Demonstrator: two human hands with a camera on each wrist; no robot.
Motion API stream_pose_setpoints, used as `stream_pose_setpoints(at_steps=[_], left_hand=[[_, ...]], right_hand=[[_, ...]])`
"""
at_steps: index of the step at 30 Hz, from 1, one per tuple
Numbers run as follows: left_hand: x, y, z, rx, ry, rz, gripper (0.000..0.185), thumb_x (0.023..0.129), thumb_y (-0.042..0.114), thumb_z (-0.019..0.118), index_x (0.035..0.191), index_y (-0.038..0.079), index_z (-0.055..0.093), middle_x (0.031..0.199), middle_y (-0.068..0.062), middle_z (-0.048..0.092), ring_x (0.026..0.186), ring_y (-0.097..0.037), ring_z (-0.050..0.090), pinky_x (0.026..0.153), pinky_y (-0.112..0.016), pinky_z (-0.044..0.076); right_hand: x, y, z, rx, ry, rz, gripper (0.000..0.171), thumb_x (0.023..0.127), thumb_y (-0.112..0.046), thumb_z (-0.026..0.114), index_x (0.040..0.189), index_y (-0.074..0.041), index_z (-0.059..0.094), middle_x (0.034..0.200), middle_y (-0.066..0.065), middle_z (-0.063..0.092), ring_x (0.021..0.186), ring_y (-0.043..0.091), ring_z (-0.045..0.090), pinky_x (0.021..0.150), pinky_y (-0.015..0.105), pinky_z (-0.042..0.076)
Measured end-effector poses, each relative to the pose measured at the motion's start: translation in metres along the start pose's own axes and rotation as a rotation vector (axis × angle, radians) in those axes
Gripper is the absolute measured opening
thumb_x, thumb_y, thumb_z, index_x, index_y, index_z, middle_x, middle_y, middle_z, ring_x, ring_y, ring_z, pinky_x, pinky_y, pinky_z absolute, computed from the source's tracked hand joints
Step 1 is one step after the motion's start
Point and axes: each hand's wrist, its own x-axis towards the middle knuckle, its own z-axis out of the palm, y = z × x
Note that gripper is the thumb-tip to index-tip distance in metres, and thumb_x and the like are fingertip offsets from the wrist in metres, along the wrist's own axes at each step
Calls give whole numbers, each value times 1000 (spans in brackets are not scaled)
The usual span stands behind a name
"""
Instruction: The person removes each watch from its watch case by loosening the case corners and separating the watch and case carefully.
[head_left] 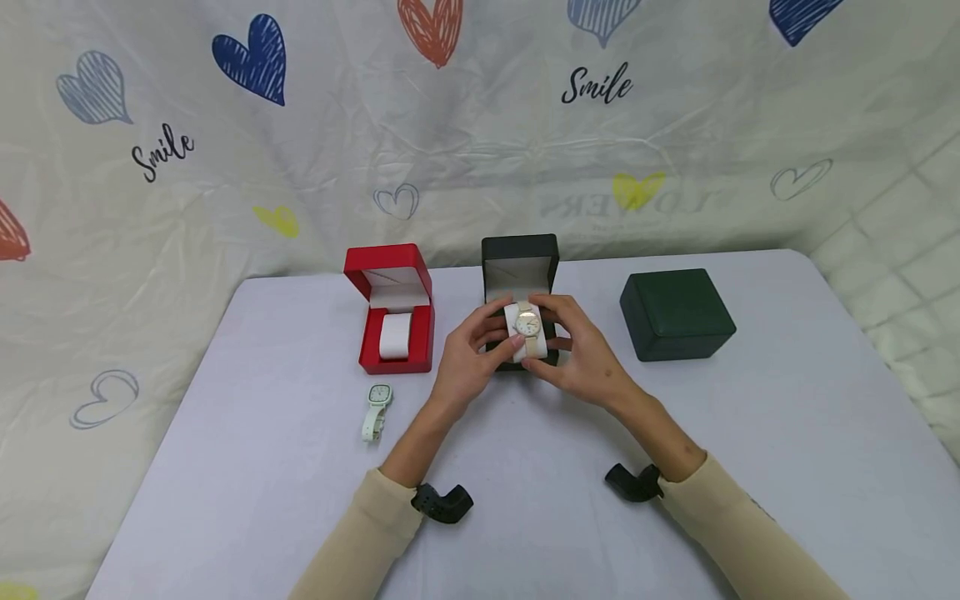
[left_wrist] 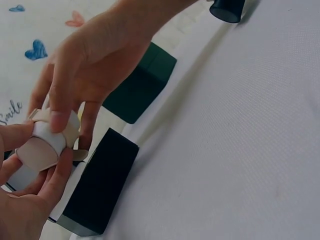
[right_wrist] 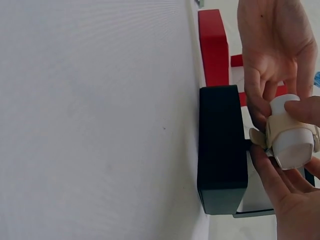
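Observation:
Both hands hold a white watch cushion (right_wrist: 295, 146) with a cream-strapped wristwatch (head_left: 528, 324) wrapped around it, over the open black watch box (head_left: 521, 248). My left hand (head_left: 470, 354) grips the cushion's left side, thumb on its front. On the other side my right hand (head_left: 582, 354) grips it with fingers over the top and thumb at the lower edge. In the left wrist view the strap (left_wrist: 70, 131) circles the cushion, and a loose strap end sticks out beneath. The hands hide much of the black box's lower half in the head view.
Left of the hands stands an open red watch box (head_left: 432, 342) with a white cushion (head_left: 395, 337) inside. A pale green wristwatch (head_left: 379, 395) lies in front of it. A closed dark green box (head_left: 678, 315) sits at the right on the white-covered table (head_left: 525, 533).

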Motion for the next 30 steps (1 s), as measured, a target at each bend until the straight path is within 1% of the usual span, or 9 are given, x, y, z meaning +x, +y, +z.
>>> stream_pose_setpoints(at_steps=[7, 15, 19, 22, 26, 30], left_hand=[[-1, 0, -1, 14, 8, -13, 58, 96, 16, 75, 151, 19, 55, 133, -13, 67, 117, -25, 68, 86, -19, 59], [-2, 1, -3, 43, 23, -30, 60, 96, 14, 75, 152, 19, 55, 136, -12, 66, 118, -25, 67, 87, -20, 60], [-2, 2, -3, 55, 29, -31, 61, 96, 13, 75, 153, 18, 54, 137, -12, 67, 119, -25, 67, 89, -23, 61], [-2, 2, -4, 55, 25, -34, 61, 96, 13, 75, 153, 19, 54, 137, -12, 67, 119, -25, 67, 89, -23, 61], [-3, 3, -6, 38, -3, -22, 59, 97, 13, 74, 152, 20, 55, 137, -13, 66, 120, -26, 66, 87, -19, 59], [-3, 5, -8, 12, -43, -17, 56, 97, 13, 72, 151, 18, 56, 137, -15, 66, 121, -26, 65, 87, -18, 58]], right_hand=[[0, 0, 1, -9, -9, -4, 83, 83, 2, 83, 155, -7, 44, 147, 13, 50, 128, 28, 58, 86, 44, 64], [1, 1, 3, -10, -7, -11, 83, 79, 8, 80, 154, -5, 46, 145, 14, 52, 122, 25, 59, 82, 40, 64], [2, 1, 3, -21, -9, -13, 83, 79, 9, 79, 154, -5, 46, 144, 14, 53, 120, 25, 60, 82, 39, 64], [2, 2, 4, -13, -10, -22, 83, 78, 9, 79, 153, -6, 47, 143, 14, 53, 119, 25, 60, 82, 40, 64], [2, 3, 0, 17, -18, -45, 82, 79, 3, 85, 152, -10, 49, 141, 12, 52, 116, 23, 61, 83, 42, 64], [4, 3, -5, 24, -47, -80, 80, 80, -7, 90, 150, -15, 52, 145, 7, 52, 113, 18, 56, 81, 44, 63]])
